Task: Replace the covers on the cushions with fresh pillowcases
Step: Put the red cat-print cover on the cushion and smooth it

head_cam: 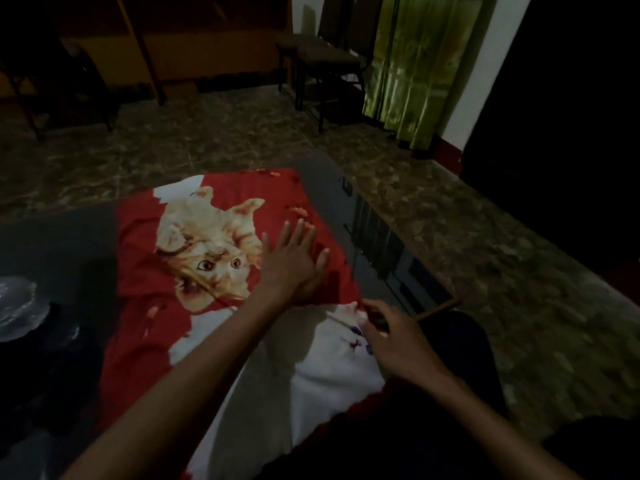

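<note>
- Two hands were over the red pillowcase [138,244], which lay spread flat on the dark glass worktop [62,237] in front of me.
- My left hand [294,261] lay palm down on the cloth, fingers straight and slightly spread, just right of the printed orange kitten and near the pillowcase's right edge.
- My right hand [398,344] sat nearer to me, at the near right part of the cloth, where a white printed patch showed. Its fingers were curled at the fabric's edge; I could not tell from the dim, blurred view whether they were actually pinching the cloth.
- Both forearms crossed over the near half of the pillowcase, the left one reaching diagonally across it.
- Some crinkled clear plastic [20,306] lay on the worktop, well apart from the hands on the left.
- Beyond the worktop stood a dark chair [325,57] on a mottled tile floor [207,133], beside a green curtain [422,64].
</note>
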The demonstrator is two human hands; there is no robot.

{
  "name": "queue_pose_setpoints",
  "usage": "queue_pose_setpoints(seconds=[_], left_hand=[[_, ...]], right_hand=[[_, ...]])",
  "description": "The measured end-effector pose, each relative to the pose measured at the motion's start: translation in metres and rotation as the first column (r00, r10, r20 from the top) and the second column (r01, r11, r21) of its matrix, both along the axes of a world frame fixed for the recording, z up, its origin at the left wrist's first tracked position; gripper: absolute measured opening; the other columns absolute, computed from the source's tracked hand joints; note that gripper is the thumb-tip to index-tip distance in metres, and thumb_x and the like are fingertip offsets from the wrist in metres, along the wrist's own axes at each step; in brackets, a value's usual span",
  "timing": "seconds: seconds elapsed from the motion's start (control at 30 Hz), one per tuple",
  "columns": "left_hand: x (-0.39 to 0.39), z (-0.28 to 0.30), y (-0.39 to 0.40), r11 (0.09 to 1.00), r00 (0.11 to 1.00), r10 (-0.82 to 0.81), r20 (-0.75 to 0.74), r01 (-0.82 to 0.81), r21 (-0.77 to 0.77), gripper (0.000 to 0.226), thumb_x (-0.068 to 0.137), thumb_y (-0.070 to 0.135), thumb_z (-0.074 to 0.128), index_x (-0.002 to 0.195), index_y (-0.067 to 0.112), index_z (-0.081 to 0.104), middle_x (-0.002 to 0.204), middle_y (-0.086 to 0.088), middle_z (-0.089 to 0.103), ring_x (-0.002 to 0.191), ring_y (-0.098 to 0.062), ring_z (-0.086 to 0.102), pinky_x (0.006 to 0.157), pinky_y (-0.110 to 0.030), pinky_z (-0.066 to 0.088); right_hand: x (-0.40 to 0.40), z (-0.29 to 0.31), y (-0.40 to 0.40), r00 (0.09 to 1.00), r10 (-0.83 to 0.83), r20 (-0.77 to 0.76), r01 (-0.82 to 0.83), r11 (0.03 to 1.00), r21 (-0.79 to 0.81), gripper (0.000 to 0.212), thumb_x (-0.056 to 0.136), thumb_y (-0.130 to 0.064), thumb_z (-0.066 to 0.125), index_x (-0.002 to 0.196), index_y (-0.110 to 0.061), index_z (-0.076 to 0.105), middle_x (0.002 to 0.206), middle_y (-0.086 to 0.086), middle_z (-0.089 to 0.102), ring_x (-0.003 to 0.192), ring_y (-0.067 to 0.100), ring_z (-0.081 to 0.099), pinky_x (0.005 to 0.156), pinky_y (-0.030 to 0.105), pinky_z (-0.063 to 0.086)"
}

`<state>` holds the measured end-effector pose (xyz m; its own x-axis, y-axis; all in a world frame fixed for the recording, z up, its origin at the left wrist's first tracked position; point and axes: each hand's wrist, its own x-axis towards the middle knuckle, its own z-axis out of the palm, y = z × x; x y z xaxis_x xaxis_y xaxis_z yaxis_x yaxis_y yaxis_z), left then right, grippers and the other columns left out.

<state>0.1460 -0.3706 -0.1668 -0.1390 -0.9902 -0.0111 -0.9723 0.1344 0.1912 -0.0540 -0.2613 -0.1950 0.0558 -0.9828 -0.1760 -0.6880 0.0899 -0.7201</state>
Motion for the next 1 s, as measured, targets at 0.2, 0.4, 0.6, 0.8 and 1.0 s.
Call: queue_pose_setpoints(seconds=[0.2,0.4,0.6,0.8,1.0], left_hand=[[0.003,-0.031,0.015,0.999,1.000,0.003,0.017,-0.002,-0.051,0.066,0.103,0.058,0.011,0.160,0.026,0.008,0.168,0.003,-0.003,0.154,-0.017,-0.009,0.123,-0.053,-0.006],[0.003,-0.031,0.011,0.999,1.000,0.028,0.002,-0.028,-0.047,0.066,0.102,0.059,0.013,0.160,0.028,0.012,0.168,0.005,0.001,0.154,-0.015,-0.006,0.123,-0.053,-0.007],[0.006,-0.022,0.012,1.000,1.000,0.011,-0.026,-0.010,0.024,0.064,0.104,0.055,0.015,0.160,0.025,0.012,0.168,0.003,0.000,0.154,-0.016,-0.005,0.123,-0.051,-0.007],[0.037,0.008,0.067,1.000,0.994,-0.013,-0.104,0.013,-0.003,0.064,0.104,0.055,0.027,0.159,0.023,0.022,0.167,-0.001,0.010,0.154,-0.020,0.002,0.124,-0.047,0.003],[0.056,-0.021,0.154,0.985,0.985,-0.153,-0.076,0.146,-0.088,0.074,0.095,0.070,0.017,0.159,0.032,0.017,0.166,0.011,0.007,0.153,-0.006,-0.006,0.125,-0.043,0.000]], right_hand=[[-0.028,-0.010,0.027,0.984,-0.143,0.102,0.125,0.978,0.166,0.025,0.096,-0.015,0.066,0.117,-0.028,0.069,0.104,-0.008,0.068,0.093,0.002,0.064,0.070,0.009,0.045],[-0.041,0.000,0.034,0.973,-0.229,-0.039,0.232,0.954,0.191,0.017,0.087,-0.017,0.078,0.097,-0.029,0.071,0.075,-0.013,0.068,0.069,-0.004,0.063,0.058,0.010,0.043],[-0.037,0.020,0.032,0.991,-0.096,-0.098,0.118,0.961,0.252,0.026,0.082,-0.023,0.079,0.106,-0.027,0.069,0.083,-0.008,0.072,0.071,0.000,0.066,0.064,0.017,0.052],[-0.006,0.021,0.003,0.998,-0.054,0.021,0.054,0.998,0.019,0.029,0.096,-0.034,0.067,0.124,-0.026,0.064,0.117,-0.006,0.064,0.103,0.009,0.059,0.088,0.024,0.044],[0.060,0.022,-0.048,0.959,0.269,-0.092,-0.275,0.959,-0.063,0.063,0.100,-0.059,0.045,0.157,-0.036,0.028,0.167,-0.003,0.019,0.152,0.024,0.019,0.122,0.044,0.019]])
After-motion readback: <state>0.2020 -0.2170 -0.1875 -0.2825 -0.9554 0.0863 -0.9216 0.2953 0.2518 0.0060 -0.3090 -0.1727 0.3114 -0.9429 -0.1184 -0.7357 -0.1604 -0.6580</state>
